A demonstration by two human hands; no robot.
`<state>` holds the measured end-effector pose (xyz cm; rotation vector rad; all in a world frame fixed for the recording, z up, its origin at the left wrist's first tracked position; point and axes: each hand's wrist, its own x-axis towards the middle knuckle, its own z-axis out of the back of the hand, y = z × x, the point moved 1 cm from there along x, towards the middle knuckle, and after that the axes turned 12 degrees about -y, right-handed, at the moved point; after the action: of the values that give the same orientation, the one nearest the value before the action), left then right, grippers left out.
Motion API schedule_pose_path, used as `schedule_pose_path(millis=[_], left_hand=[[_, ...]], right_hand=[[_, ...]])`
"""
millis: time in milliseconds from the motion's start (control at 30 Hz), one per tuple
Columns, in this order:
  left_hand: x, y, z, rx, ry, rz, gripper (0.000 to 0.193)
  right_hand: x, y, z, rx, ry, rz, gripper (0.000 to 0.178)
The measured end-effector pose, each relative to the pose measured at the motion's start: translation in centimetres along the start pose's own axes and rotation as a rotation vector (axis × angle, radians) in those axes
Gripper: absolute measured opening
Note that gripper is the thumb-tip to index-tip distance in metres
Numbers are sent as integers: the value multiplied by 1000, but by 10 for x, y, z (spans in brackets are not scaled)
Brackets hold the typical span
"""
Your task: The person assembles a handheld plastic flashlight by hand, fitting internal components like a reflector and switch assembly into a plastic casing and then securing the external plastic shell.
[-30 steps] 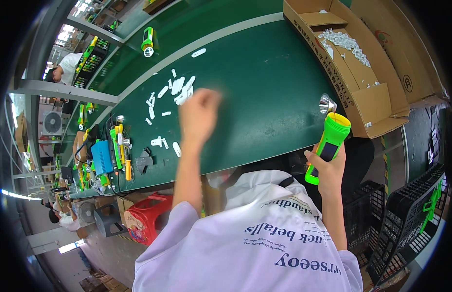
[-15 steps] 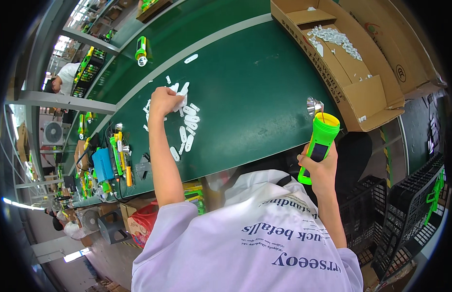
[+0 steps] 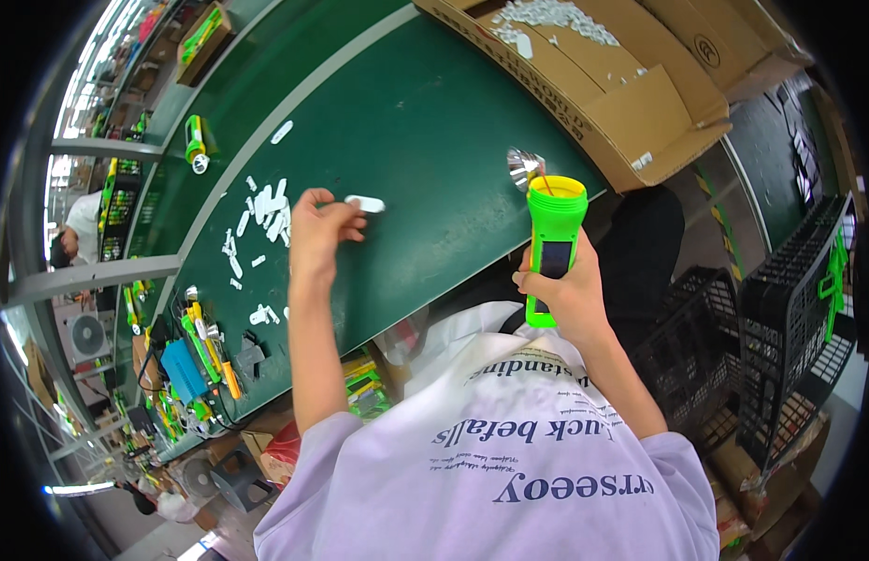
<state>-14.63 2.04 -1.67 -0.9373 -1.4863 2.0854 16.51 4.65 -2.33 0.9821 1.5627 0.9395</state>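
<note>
My left hand (image 3: 324, 224) is over the green table with a small white oval plastic piece (image 3: 367, 204) pinched at its fingertips. Wrapped round a green flashlight body (image 3: 558, 222) is my right hand (image 3: 574, 285), near the table's front edge. The flashlight stands roughly upright, its open yellow-rimmed end up and a dark panel on its side. Beside that end a shiny reflector (image 3: 525, 166) hangs out on thin wire. More loose white pieces (image 3: 269, 210) lie scattered left of my left hand.
A cardboard box (image 3: 631, 112) with small clear parts sits at the far right. Tools and a blue box (image 3: 184, 370) crowd the table's left end. Another flashlight (image 3: 196, 145) lies behind a metal rail. Black crates (image 3: 785, 309) stand at the right.
My left hand has moved away from the pile of white pieces, carrying one oval piece to the right. The flashlight stays in my right hand. The whole view has shifted.
</note>
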Motion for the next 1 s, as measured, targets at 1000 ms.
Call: schedule_pose_path(millis=[1000], left_hand=[[-57, -50, -78, 601, 852, -519, 27]], right_hand=[[-6, 3, 15, 314, 186, -245, 50]])
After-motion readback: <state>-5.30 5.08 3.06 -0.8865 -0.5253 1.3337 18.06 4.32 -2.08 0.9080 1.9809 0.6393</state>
